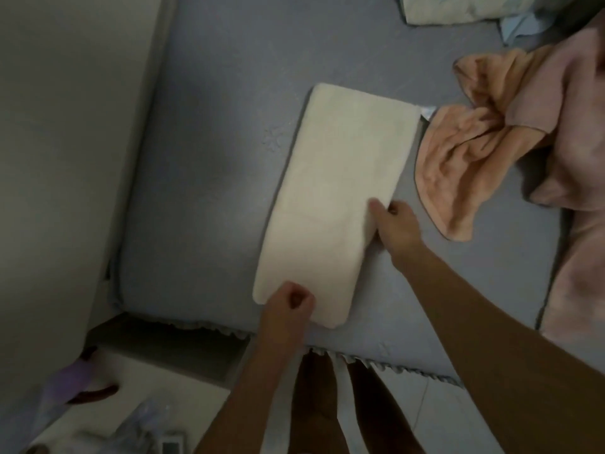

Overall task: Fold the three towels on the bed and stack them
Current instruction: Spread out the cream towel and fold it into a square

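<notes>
Left hand: the left hand (289, 304) sits at the near end of the cream towel (330, 198), fingers curled onto its near edge, apparently pinching the cloth.
Right hand: the right hand (394, 224) grips the towel's right long edge, thumb on top and fingers tucked under the fold.
Cream towel: folded into a long strip, lying flat on the bed (203, 165) close to its near edge.
Long axis: it runs from the left hand away toward the far right, so the free far end lies well apart from both hands.
Nearer hand: the right hand, partway up the strip, is closer to that far end than the left.
Likely next move: bringing one short end over to the other, a judgement from the strip shape alone.
Other towels: the peach towel (471, 152) lies crumpled just beside the strip's far right corner; the pink towel (576, 132) is heaped further right, both unfolded.
Progress: early, nothing stacked yet.
</notes>
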